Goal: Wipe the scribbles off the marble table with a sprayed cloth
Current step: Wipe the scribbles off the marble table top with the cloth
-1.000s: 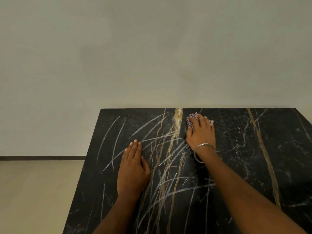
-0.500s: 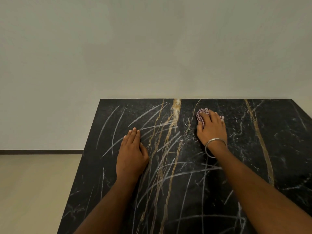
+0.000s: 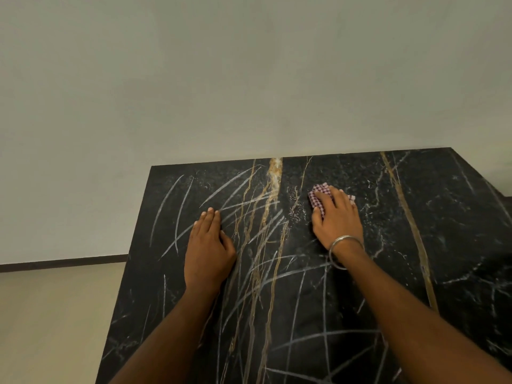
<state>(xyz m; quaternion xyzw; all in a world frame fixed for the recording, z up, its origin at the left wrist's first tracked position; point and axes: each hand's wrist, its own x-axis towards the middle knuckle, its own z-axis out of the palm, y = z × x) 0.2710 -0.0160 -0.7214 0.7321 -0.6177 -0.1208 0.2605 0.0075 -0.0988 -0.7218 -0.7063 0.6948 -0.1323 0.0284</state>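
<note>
Closest to the person, both bare forearms reach out over the black marble tabletop (image 3: 457, 217), which is streaked with gold veins and crossed by pale scribbles (image 3: 277, 275) from the near edge up through the middle. The left hand (image 3: 208, 252) lies flat on the stone, fingers straight and together, holding nothing, with chalky arcs curving off to either side of it. Farther out, the right hand (image 3: 338, 217), a metal bangle (image 3: 342, 252) at its wrist, presses down on a red-and-white checked cloth (image 3: 318, 199), the fingers spread over it, the fabric showing past the fingertips. Beyond the far edge stands a plain pale wall (image 3: 221, 79), with a dark skirting strip (image 3: 63, 263) and light floor (image 3: 55, 322) to the left.
</note>
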